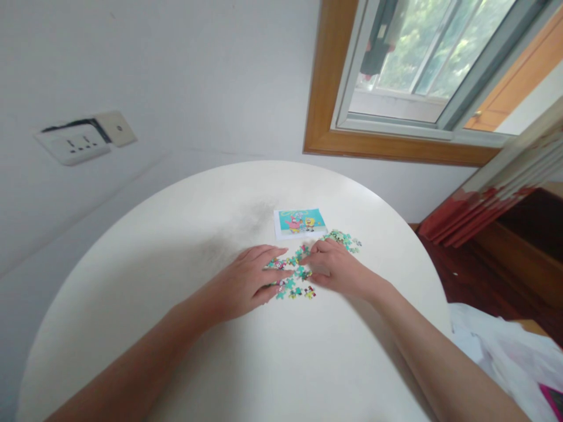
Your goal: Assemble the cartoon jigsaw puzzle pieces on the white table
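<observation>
Several small teal puzzle pieces (295,282) lie scattered on a round white table (176,246). My left hand (248,281) rests flat on the table with its fingers stretched out, the fingertips touching pieces on the left of the scatter. My right hand (338,269) lies on the right side, fingers curled and pinched at a piece (304,254) near its fingertips. A small cartoon reference picture (299,223) lies just beyond the hands. A second small heap of pieces (345,239) sits behind my right hand.
A white wall with a socket plate (74,143) stands behind the table. A wood-framed window (396,76) is at the upper right. Red-and-white curtain fabric (492,193) hangs on the right, with white cloth (497,346) below it by the table's edge.
</observation>
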`<move>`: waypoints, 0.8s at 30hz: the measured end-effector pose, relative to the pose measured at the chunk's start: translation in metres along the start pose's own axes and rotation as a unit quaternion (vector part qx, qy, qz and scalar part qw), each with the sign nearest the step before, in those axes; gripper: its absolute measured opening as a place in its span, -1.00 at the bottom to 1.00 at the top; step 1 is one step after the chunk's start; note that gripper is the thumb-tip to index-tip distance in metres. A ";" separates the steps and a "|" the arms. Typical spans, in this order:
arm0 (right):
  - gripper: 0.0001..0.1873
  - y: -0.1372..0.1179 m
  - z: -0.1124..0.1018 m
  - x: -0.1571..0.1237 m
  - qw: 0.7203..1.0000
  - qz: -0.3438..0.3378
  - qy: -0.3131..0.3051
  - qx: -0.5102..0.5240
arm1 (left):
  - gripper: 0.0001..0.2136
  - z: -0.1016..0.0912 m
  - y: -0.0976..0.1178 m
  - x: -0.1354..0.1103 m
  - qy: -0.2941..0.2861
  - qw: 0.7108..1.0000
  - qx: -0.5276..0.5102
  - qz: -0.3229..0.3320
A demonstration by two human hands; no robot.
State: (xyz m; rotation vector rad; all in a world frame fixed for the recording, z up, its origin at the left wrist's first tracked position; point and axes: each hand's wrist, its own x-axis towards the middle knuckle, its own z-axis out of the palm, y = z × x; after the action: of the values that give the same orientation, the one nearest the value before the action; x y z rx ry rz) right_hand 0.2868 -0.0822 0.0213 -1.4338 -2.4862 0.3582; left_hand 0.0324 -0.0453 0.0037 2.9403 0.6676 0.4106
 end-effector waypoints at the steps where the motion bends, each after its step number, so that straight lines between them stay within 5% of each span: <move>1: -0.69 0.000 0.001 0.000 1.000 -0.002 0.000 0.004 | -0.68 0.001 0.000 0.000 0.000 1.000 -0.005 0.001; 24: -0.88 0.003 0.010 0.004 0.978 -0.008 0.013 0.209 | -0.68 0.007 0.001 0.003 0.016 1.000 -0.015 0.020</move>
State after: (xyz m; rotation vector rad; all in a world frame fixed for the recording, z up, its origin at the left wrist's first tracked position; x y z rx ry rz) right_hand 0.2835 -0.0782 0.0113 -1.2339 -2.2222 0.7998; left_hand 0.0377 -0.0448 -0.0023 2.9289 0.6034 0.4690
